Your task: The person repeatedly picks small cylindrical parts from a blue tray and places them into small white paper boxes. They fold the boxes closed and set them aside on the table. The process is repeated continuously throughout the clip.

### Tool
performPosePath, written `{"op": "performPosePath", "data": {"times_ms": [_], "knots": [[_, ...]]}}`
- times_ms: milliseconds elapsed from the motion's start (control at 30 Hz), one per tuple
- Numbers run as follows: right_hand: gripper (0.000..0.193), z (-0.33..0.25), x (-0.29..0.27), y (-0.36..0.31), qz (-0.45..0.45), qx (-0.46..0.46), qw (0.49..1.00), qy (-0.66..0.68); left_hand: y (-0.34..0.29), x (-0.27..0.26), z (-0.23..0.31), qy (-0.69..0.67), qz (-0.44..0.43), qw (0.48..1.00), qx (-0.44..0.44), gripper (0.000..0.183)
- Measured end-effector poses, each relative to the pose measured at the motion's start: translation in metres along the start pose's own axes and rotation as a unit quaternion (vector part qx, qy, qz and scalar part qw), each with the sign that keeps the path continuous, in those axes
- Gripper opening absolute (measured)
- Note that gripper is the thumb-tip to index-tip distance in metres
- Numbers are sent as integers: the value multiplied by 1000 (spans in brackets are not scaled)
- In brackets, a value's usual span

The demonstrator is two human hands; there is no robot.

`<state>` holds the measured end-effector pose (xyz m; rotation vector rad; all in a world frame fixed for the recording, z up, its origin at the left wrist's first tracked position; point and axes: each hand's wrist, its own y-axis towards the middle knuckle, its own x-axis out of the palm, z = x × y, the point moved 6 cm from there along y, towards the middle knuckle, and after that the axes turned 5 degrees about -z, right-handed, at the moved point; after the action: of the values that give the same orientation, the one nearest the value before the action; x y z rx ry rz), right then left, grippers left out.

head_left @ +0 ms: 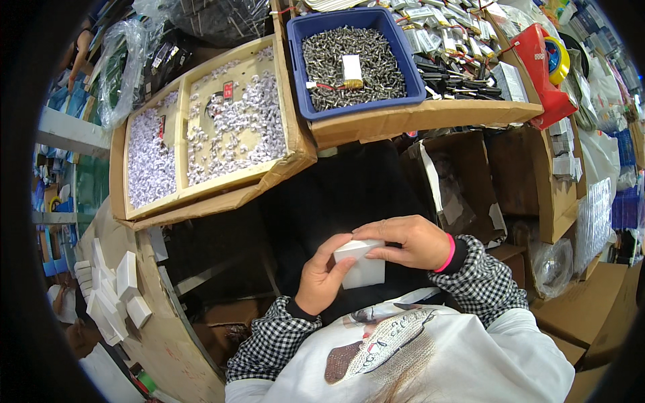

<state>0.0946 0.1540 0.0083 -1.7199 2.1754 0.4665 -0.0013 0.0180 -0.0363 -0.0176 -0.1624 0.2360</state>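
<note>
A small white box (pixel 365 274) is held in front of my lap between both hands. My left hand (pixel 320 277) grips its left side, with the thumb and fingers at the upper left corner. From the right, my right hand (pixel 410 240) lies over the top, its fingers along the far edge and its thumb on the near side of the top. The fingers partly cover the box's upper end, so I cannot tell whether its flap is fully closed.
Ahead stands a blue bin (pixel 295 67) of small metal parts. A wooden tray (pixel 183 127) of small white pieces lies to its left. Silver packs (pixel 430 33) and a red tape dispenser (pixel 535 74) are at right. Several white boxes (pixel 111 302) lie at left.
</note>
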Motion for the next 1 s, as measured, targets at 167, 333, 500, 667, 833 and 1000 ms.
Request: {"op": "performPosePath", "data": {"times_ms": [167, 333, 500, 667, 833, 1000], "knots": [[33, 12, 16, -11, 28, 101, 991, 81, -9, -11, -15, -45, -14, 999, -11, 39], [29, 7, 13, -11, 24, 71, 995, 73, -10, -9, -20, -73, -37, 997, -10, 40], [26, 1, 11, -7, 54, -8, 999, 7, -10, -7, -21, -81, 5, 996, -29, 38], [21, 13, 17, -13, 54, 15, 994, 98, -11, -8, -19, -48, -4, 998, -51, 31], [16, 13, 11, -11, 69, 23, 981, 180, 8, -5, -19, -62, 27, 997, -32, 21], [14, -10, -57, -25, 169, -21, 985, -16, 18, 0, -17, -81, 76, 993, -47, 14]]}}
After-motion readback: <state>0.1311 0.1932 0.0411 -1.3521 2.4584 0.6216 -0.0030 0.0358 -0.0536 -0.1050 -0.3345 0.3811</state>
